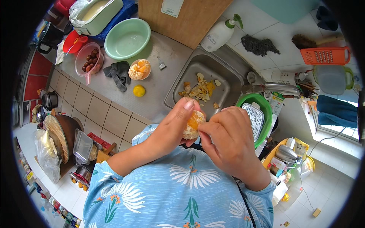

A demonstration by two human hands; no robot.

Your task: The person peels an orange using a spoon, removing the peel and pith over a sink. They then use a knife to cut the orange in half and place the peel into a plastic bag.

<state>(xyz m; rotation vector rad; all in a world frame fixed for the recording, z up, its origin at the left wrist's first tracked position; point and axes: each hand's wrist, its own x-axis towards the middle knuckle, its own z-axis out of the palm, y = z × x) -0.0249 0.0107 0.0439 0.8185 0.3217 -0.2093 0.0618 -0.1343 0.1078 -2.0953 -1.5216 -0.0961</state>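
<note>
A peeled orange [194, 122] with white pith on its surface sits in my left hand [176, 118], whose fingers wrap around its far side. My right hand [231, 136] pinches at the right side of the fruit with thumb and forefinger; whether a bit of pith is between them is too small to tell. Beyond my hands, pale and yellow peel pieces [202, 89] lie in the steel sink [185, 69]. To the left, a small bowl [147, 74] holds peeled orange pieces [139, 69]. A whole yellow-green citrus fruit [139, 90] rests on the steel counter beside it.
On the counter are a grey cloth [118, 74], a pink strainer [80, 64] of brown round fruit, a green basin [127, 38] and a small brush [161, 64]. A pump bottle [218, 35] stands behind the sink. The faucet [281, 87] and a green tub [268, 114] are at the right.
</note>
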